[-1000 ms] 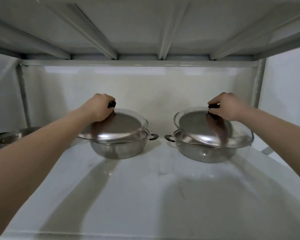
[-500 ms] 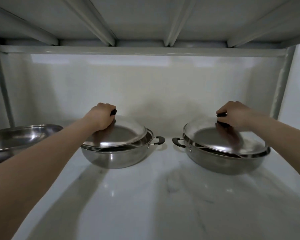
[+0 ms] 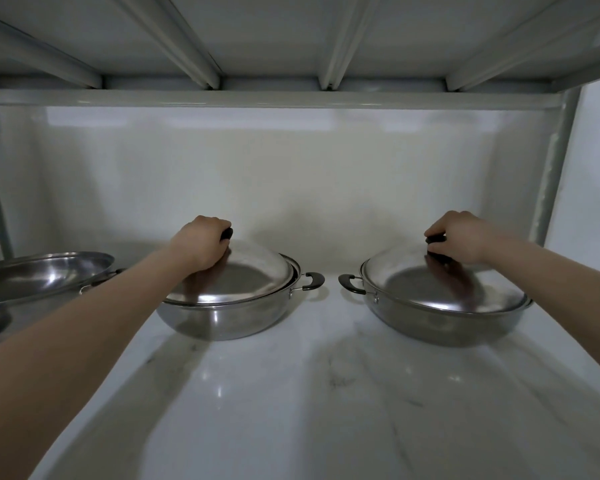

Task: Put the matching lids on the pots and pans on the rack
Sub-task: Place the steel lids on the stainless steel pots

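Note:
Two steel pans stand side by side on the white marbled shelf (image 3: 312,393). The left pan (image 3: 222,320) carries a domed steel lid (image 3: 243,278), which sits slightly shifted toward me, leaving a thin gap at its far right rim. My left hand (image 3: 201,242) grips that lid's black knob. The right pan (image 3: 440,323) is covered by its own steel lid (image 3: 444,289), lying nearly flat on the rim. My right hand (image 3: 456,237) is closed on the black knob of this lid.
A third steel pan (image 3: 39,275) without a lid stands at the far left, partly out of frame. The shelf above, with its ribs (image 3: 201,57), hangs low overhead. A grey upright post (image 3: 551,174) stands at the back right, close to the right pan.
Both lids have come down from a tilted, raised position onto their pans. The camera has moved closer and lower, bringing the left uncovered pan into view.

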The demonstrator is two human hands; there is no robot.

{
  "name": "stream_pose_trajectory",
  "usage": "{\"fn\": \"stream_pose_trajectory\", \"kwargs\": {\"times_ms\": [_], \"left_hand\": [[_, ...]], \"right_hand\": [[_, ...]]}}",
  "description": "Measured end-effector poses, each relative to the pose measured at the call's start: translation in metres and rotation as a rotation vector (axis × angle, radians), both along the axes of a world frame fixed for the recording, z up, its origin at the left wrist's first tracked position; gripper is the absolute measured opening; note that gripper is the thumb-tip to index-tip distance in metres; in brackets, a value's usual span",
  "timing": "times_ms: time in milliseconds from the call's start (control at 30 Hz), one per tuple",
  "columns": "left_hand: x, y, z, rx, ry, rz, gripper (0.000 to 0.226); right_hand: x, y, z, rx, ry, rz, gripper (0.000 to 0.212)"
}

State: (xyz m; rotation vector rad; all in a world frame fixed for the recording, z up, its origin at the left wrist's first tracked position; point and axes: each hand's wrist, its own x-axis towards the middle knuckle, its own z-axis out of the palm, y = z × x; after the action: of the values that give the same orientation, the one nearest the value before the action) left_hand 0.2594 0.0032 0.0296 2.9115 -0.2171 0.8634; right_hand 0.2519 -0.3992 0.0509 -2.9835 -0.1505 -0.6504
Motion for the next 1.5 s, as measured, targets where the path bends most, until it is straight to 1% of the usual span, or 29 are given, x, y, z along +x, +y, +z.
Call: {"fn": "stream_pose_trajectory", "kwargs": {"times_ms": [367,667,767,1200,1500], "left_hand": [[-0.003,-0.009,-0.002,-0.023,0.009,0.010,0.014],[-0.007,-0.011,-0.001,0.029,0.029,0.035,0.014],[-0.009,-0.011,-0.001,0.022,0.021,0.027,0.014],[-0.009,-0.010,-0.004,-0.018,-0.010,0.032,0.014],[-0.007,-0.010,-0.008,-0.040,-0.032,0.040,0.019]], "right_hand": [[0.004,-0.003,0.003,-0.020,0.028,0.024,0.025],[-0.002,-0.001,0.005,-0.012,0.039,0.055,0.030],[-0.003,0.000,0.005,-0.002,0.039,0.067,0.033],[-0.005,-0.001,0.005,0.029,0.043,0.070,0.033],[-0.010,0.002,-0.001,0.000,0.010,0.051,0.025]]}}
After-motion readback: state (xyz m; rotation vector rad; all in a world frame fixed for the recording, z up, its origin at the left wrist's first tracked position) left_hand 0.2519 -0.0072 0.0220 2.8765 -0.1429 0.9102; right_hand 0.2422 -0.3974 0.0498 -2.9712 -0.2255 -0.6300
